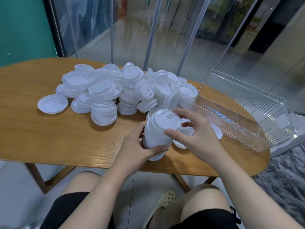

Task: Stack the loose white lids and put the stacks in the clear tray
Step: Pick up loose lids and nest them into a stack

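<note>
A tall stack of white lids (158,134) leans over the near part of the wooden table. My left hand (137,146) grips its lower part, thumb across the front. My right hand (196,133) pinches the top lid's rim between thumb and fingers. A big heap of loose white lids (125,90) covers the middle of the table, with one lid (52,103) lying apart at the left. Some loose lids (216,131) lie under my right hand. The clear tray (247,116) stands at the table's right end with nothing in it.
The oval wooden table (49,138) has bare wood at the left and near edge. Glass panels and clear strip curtains stand behind it. My knees and a sandal show below the table edge. A grey rug lies at the right.
</note>
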`<state>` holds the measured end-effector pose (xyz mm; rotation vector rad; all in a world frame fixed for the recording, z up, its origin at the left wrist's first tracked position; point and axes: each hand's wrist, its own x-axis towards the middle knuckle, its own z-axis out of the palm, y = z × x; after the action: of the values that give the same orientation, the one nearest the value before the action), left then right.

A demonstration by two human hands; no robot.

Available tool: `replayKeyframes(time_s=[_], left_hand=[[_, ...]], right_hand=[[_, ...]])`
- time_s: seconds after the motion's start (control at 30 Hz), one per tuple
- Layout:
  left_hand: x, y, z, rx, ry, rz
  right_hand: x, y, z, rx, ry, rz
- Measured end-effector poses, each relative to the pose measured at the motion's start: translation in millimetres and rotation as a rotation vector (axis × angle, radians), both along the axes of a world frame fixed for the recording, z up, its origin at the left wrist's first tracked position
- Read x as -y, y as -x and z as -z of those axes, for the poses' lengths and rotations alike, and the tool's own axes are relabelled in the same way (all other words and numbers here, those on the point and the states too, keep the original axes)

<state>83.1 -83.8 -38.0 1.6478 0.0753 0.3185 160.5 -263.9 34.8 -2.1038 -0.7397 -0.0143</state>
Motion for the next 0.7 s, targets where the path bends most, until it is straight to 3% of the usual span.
replayKeyframes(time_s=[0.7], left_hand=[[-0.6,1.2,-0.3,0.019,-0.021,0.008]], right_hand=[[-10.8,2.1,9.3,0.048,0.121,0.005]])
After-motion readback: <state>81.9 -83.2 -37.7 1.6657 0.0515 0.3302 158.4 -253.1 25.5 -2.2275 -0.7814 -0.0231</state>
